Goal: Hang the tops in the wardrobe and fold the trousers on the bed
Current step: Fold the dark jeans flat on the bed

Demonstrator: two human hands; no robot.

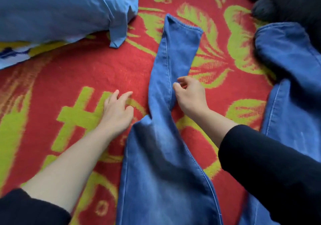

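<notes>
Blue jeans lie spread on the red and green blanket (97,71) of the bed. One leg (165,155) runs up the middle, twisted near the knee, its hem at the top. The other leg (291,92) lies at the right. My right hand (189,94) rests at the right edge of the middle leg just above the twist, fingers loosely curled, holding nothing that I can see. My left hand (118,110) hovers over the blanket just left of that leg, fingers relaxed and empty.
A blue pillow (62,9) lies at the top left with a patterned sheet (13,54) under it. A dark plush toy (288,0) sits at the top right, beside the right jeans leg.
</notes>
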